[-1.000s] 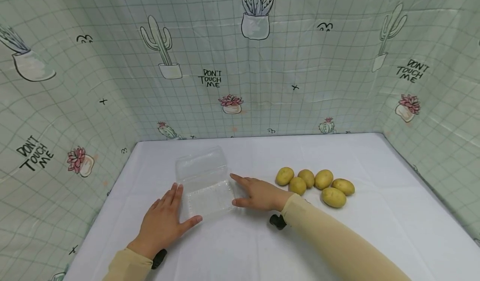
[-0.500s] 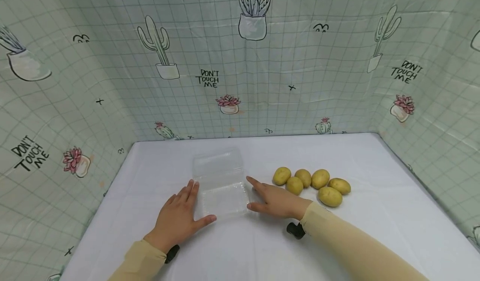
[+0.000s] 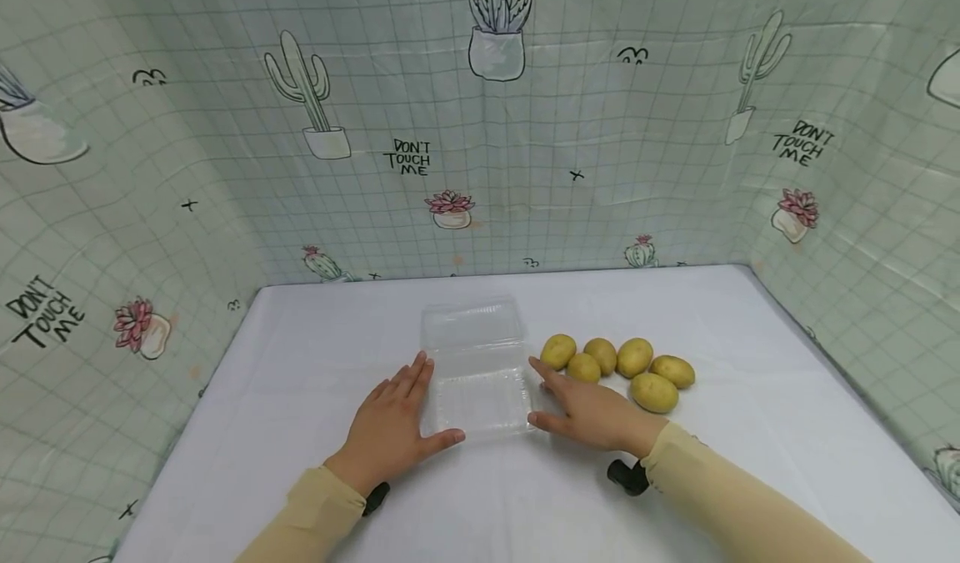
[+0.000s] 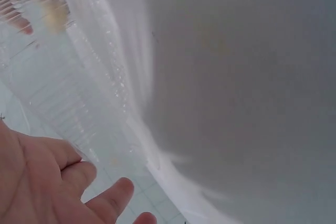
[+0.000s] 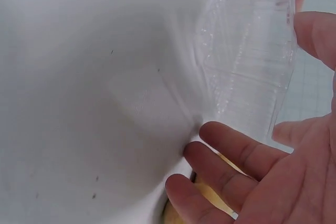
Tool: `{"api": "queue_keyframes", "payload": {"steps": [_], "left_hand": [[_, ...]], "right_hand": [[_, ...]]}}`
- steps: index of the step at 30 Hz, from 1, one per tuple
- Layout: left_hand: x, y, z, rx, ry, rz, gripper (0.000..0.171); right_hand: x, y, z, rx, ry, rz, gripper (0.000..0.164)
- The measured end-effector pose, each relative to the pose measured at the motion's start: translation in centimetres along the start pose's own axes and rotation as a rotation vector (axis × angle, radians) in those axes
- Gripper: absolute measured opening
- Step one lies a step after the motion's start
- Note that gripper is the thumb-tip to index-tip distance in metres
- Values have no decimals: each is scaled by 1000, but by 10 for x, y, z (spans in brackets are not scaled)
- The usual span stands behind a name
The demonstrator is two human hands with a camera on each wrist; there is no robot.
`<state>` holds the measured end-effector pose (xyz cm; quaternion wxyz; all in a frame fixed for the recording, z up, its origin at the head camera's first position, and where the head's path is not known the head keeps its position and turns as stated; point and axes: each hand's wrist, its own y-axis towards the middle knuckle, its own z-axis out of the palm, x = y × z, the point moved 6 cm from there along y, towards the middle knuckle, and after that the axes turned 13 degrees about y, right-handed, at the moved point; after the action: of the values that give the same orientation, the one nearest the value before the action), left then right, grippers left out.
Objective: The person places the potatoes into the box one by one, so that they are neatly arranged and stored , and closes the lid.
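Left hand (image 3: 390,434): thumb and fingers spread along the left side of the clear box (image 3: 480,404).
Box: between both hands on the table (image 3: 480,505); lid (image 3: 472,325) pointing away from us, base's long axis left to right. We judge it light, slippery, easily crushed; best held by its sides.
Right hand (image 3: 596,415): thumb and forefinger apart at the box's right side.
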<state>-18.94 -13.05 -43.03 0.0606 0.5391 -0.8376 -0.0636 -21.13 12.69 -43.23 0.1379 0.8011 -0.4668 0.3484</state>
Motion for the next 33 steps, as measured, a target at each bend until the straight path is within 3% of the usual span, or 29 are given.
{"api": "queue_keyframes", "payload": {"steps": [10, 33], "left_hand": [[-6, -2, -2, -97, 57, 44, 98], [-11, 0, 0, -31, -64, 45, 96]], "right_hand": [[-2, -2, -3, -13, -8, -11, 86], [-5, -8, -9, -60, -43, -30, 85]]}}
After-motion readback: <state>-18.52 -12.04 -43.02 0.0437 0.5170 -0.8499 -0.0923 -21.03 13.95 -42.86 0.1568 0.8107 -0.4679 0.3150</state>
